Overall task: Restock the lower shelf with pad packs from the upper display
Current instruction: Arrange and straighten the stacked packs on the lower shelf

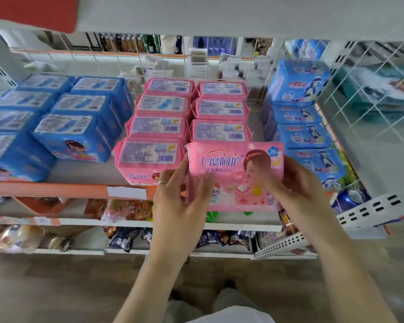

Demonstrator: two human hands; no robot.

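A pink pad pack with a cartoon girl on its front is held upright at the shelf's front edge, at the near end of the right pink row. My left hand grips its left side, a ring on one finger. My right hand grips its right side. Behind it, two rows of pink pad packs lie flat on the shelf, labels up.
Blue pad packs fill the shelf's left part, and more blue packs are stacked at the right beside a white wire divider. Snack bags lie on lower shelves. Another shelf board hangs overhead.
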